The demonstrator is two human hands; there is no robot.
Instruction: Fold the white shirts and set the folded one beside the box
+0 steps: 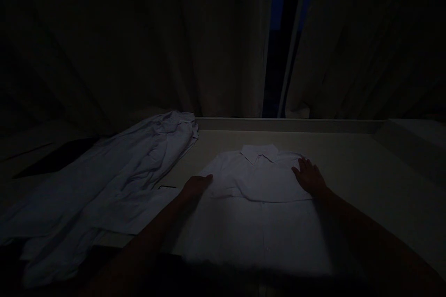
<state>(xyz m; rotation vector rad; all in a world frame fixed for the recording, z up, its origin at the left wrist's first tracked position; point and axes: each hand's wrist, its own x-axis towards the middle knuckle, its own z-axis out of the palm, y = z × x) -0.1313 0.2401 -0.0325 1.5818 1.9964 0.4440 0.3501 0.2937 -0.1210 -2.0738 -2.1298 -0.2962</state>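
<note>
A white collared shirt point(268, 181) lies spread on a pale surface, its collar at the far end and its lower part running toward me over the near edge. A fold or crease crosses it below the chest. My left hand point(198, 186) is at the shirt's left side, thumb on top and closed on the cloth edge; its other fingers are mostly hidden. On the right shoulder and sleeve area, my right hand point(309, 177) rests flat with its fingers stretched out. Dim light hides the fine detail.
More white shirts point(139, 162) lie in a long loose pile on the left, some hanging over the near edge. By them is a small dark-rimmed object point(167, 187), perhaps a phone. Dark curtains point(216, 46) hang behind a low ledge point(285, 124), with a window gap point(278, 55).
</note>
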